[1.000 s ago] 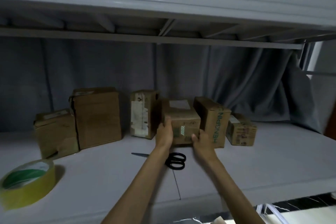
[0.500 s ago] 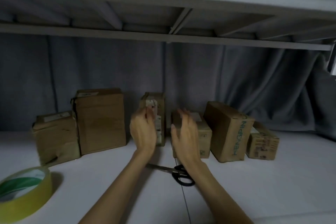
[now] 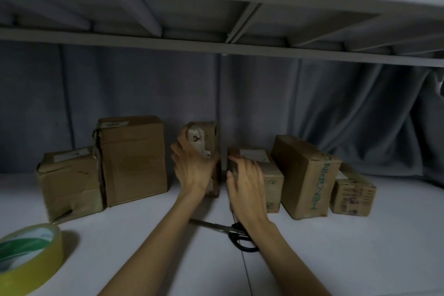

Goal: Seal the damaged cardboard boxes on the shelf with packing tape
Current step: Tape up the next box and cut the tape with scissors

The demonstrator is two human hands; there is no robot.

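Several worn cardboard boxes stand in a row at the back of the white shelf (image 3: 348,247). My left hand (image 3: 192,170) grips a narrow upright box (image 3: 209,138) with a white label, fingers curled round its left edge. My right hand (image 3: 245,185) is beside it with straight fingers touching the left end of a low box (image 3: 272,175). A roll of yellowish packing tape (image 3: 28,255) lies at the front left. Black-handled scissors (image 3: 236,235) lie on the shelf under my right wrist.
A large box (image 3: 134,158) and a crumpled box (image 3: 67,182) stand to the left. A box printed HENGPIN (image 3: 310,175) and a small box (image 3: 353,192) stand to the right. The upper shelf's beam (image 3: 240,48) runs close overhead; a grey curtain (image 3: 336,108) hangs behind.
Both hands let go of the low box and moved left. My left hand has taken hold of the narrow labelled box. The view has come closer to the boxes.
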